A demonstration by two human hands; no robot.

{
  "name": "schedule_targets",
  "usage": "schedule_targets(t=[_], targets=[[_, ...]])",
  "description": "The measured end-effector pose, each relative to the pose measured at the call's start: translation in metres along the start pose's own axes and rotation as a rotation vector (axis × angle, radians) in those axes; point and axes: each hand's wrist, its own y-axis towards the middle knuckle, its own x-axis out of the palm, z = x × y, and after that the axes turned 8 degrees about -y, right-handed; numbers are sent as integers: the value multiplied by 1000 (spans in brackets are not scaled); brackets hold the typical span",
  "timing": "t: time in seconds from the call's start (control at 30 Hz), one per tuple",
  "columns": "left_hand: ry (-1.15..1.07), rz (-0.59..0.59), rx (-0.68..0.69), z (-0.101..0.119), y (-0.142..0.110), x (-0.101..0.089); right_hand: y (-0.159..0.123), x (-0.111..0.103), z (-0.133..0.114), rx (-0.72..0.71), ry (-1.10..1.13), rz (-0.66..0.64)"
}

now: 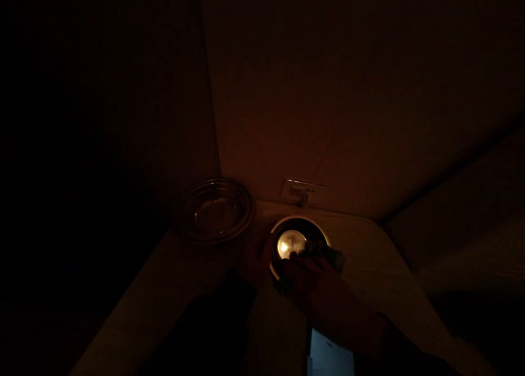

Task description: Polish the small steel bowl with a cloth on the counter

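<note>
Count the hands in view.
2: the left hand at the left of the shiny bowl, the right hand over its near side. Deep shadow could hide others.

The right hand (314, 282) reaches forward, back upward, beside the dim left hand (253, 260).

Text: can read none | Lit screen (334, 360), bottom of view: bears a faint small mark (330, 344) near upper edge, too small to make out | Wall plate (302, 190) behind desk (369, 266): too dim to tell letters, numbers or signs
</note>
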Motion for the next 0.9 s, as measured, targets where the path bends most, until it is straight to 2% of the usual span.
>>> schedule_targets(t=[0.27, 0.37, 0.47, 0.6, 0.7, 0.77, 0.9], targets=[[-6, -15, -38, -3, 1, -3, 26, 6, -20, 122, -40, 80], [11, -6, -40, -3, 1, -4, 27, 10, -25, 155, -67, 91], [14, 16, -36, -1, 1, -4, 17, 10, -20, 114, -68, 65], [-9, 59, -44, -2, 2, -2, -7, 2, 2, -25, -29, -3], [-31, 35, -47, -4, 4, -1, -16, 1, 11, -59, -39, 6], [-42, -2, -64, -6, 5, 0, -13, 2, 6, -43, -51, 20], [-71, -24, -104, -8, 8, -1, 13, 7, -22, 53, -53, 35]])
